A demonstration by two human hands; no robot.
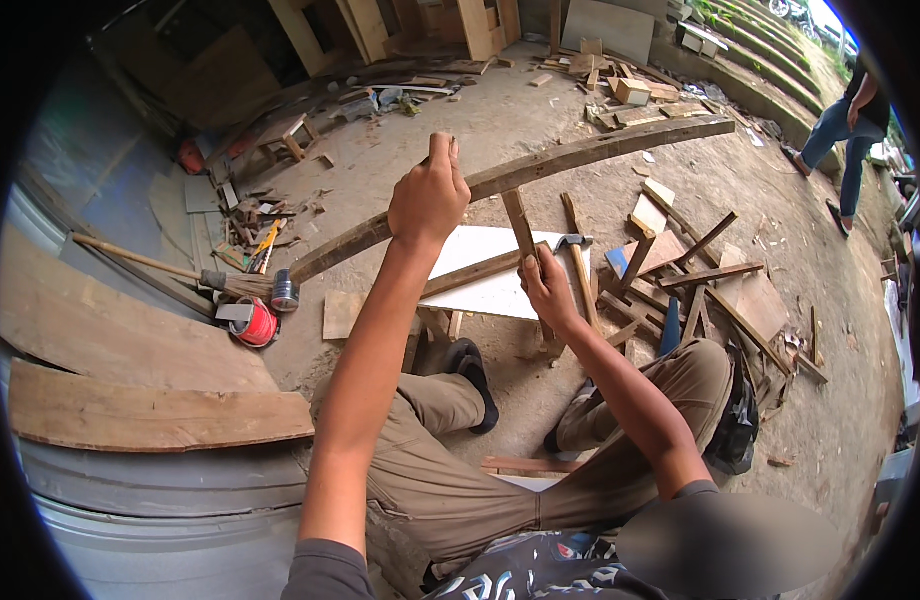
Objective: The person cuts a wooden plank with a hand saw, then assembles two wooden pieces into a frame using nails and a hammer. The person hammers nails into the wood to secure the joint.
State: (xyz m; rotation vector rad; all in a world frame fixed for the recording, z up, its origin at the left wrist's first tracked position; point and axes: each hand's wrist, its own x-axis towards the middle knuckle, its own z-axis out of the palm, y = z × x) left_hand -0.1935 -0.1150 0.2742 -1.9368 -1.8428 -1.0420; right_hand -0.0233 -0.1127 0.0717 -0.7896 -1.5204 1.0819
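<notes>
My left hand (430, 200) is raised and closed around a long, narrow wooden strip (580, 162), which slants from lower left to upper right. My right hand (549, 287) grips a short wooden stick (519, 222) whose upper end meets the underside of the strip. Below both hands lies a white board (470, 247), with another wooden batten (472, 276) across it. Just right of my right hand, a hammer (581, 266) rests at the board's edge, its dark head pointing away. Whether my left fingertips also pinch something small is unclear.
Nailed-together wooden sticks (695, 290) lie in a heap on the right. A red can (253, 323) and a broom (238, 284) are at left, beside wide planks (160, 405). Scrap wood (630, 92) litters the far floor. Another person (842, 140) stands at upper right.
</notes>
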